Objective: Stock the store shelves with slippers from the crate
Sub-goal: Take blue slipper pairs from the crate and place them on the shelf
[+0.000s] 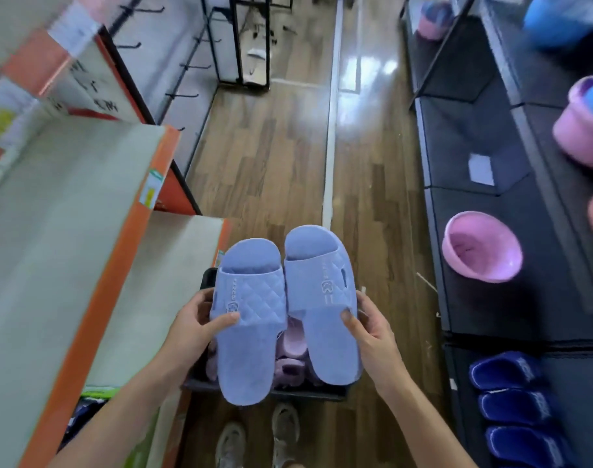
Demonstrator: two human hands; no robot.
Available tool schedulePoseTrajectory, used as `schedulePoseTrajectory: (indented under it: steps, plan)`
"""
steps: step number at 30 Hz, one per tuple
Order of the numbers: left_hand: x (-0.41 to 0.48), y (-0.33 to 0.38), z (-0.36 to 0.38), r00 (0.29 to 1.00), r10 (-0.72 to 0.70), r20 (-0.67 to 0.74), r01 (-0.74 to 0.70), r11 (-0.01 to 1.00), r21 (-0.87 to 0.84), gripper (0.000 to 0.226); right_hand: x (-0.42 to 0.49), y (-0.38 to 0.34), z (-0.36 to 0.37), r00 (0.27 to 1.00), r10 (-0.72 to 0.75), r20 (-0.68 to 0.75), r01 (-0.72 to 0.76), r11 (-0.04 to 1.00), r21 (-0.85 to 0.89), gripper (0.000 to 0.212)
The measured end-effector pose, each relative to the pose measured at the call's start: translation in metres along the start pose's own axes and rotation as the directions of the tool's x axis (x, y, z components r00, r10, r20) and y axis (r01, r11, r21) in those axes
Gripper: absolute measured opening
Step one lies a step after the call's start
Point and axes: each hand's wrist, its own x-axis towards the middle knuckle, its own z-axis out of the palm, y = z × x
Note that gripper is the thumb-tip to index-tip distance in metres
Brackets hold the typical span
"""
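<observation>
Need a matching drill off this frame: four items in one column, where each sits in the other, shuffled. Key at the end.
Things
1. light blue slippers
2. pink slippers
3. navy slippers
4. nearest pink basin

Places
A. in the crate
B. in a row on the dark shelf, bottom right of the view
C. held above the crate, one in the left hand, one in the right hand
D. on the dark shelf, farther up the aisle

Pairs: 1-C, 2-A, 3-B, 4-D
</observation>
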Motion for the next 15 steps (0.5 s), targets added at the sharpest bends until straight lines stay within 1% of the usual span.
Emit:
schedulePoseTrajectory:
  steps: [1,2,4,5,8,10,15]
  plan:
    - [-0.002,0.013,0.005,1.0,0.017,0.018,-0.017,1.0,0.004,0.066,-0.007,-0.011,-0.004,1.0,-0.016,-0.016,0.017,1.0,0.007,0.084]
    - [-0.004,0.025,0.009,0.998,0.037,0.042,-0.038,0.999,0.011,0.069,-0.013,-0.021,-0.008,0.999,-0.038,-0.038,0.039,0.999,0.014,0.086]
    - [-0.007,0.048,0.018,0.992,0.078,0.096,-0.08,0.997,0.018,0.068,-0.026,-0.04,-0.015,0.992,-0.089,-0.088,0.092,0.995,0.036,0.083]
    - [-0.008,0.059,0.022,0.987,0.1,0.124,-0.102,0.995,0.012,0.069,-0.032,-0.048,-0.019,0.987,-0.111,-0.119,0.117,0.992,0.043,0.076]
    - [-0.01,0.091,0.035,0.967,0.162,0.198,-0.167,0.986,0.008,0.071,-0.05,-0.069,-0.027,0.961,-0.173,-0.216,0.193,0.978,0.075,0.041]
    - [-0.011,0.109,0.041,0.946,0.202,0.252,-0.213,0.977,0.017,0.073,-0.061,-0.081,-0.03,0.94,-0.202,-0.275,0.239,0.965,0.107,0.027]
    - [-0.012,0.145,0.051,0.886,0.269,0.377,-0.304,0.952,0.035,0.074,-0.089,-0.102,-0.025,0.878,-0.255,-0.405,0.317,0.944,0.094,0.024]
